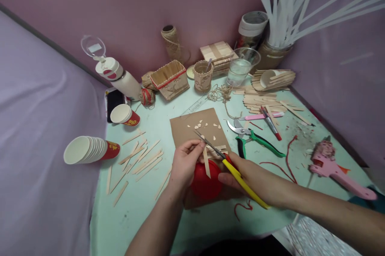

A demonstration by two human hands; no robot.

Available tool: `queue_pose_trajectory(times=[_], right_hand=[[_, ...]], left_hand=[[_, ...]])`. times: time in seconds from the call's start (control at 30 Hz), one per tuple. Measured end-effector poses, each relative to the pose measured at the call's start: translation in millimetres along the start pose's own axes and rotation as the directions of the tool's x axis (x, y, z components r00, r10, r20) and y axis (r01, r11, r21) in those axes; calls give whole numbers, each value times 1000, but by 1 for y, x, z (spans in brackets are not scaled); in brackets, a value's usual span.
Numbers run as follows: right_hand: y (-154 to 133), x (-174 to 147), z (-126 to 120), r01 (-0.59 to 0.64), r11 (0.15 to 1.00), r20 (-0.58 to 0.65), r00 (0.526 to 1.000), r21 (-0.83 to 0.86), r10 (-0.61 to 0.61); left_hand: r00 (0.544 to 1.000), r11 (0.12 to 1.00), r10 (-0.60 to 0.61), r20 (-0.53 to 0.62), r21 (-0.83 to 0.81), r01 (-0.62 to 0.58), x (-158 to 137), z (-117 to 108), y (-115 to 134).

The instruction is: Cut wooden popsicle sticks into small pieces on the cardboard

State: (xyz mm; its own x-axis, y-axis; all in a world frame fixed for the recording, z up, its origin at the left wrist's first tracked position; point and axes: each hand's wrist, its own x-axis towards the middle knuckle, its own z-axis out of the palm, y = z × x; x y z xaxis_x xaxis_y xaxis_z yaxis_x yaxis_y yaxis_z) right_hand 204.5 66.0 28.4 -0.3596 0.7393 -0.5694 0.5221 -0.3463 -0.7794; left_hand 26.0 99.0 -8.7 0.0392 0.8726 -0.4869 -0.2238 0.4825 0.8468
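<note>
My left hand (187,159) is closed in a pinch on a narrow flat wooden stick (207,164), whose slanted lower end points toward me. In my right hand (251,173) are scissors (240,179) with yellow and red handles; their blades lie across the upper part of the stick, close to my left fingertips. Beneath both hands sits a round red plastic object (206,187), partly covered. It rests on a brown cardboard sheet (183,127), where several small cut wood chips (200,124) are scattered. More wooden pieces (219,149) lie behind the scissors.
To the left lie loose wooden sticks (147,163) and stacked paper cups (87,149). Green-handled pruning shears (263,142) and a pink glue gun (339,175) are on the right. Behind stand a wooden basket (171,83), a twine-wrapped cup (203,79) and a water cup (239,71).
</note>
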Motion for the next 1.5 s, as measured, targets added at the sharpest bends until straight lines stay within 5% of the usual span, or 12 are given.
queue_pose_trajectory(times=[0.63, 1.5], right_hand=[[4, 11, -1, 43, 996, 53, 997, 81, -48], [3, 9, 1, 24, 994, 81, 996, 103, -33]], left_hand=[[1000, 990, -25, 19, 137, 22, 1, -8, -2], [1000, 993, -25, 18, 117, 23, -2, -8, -7]])
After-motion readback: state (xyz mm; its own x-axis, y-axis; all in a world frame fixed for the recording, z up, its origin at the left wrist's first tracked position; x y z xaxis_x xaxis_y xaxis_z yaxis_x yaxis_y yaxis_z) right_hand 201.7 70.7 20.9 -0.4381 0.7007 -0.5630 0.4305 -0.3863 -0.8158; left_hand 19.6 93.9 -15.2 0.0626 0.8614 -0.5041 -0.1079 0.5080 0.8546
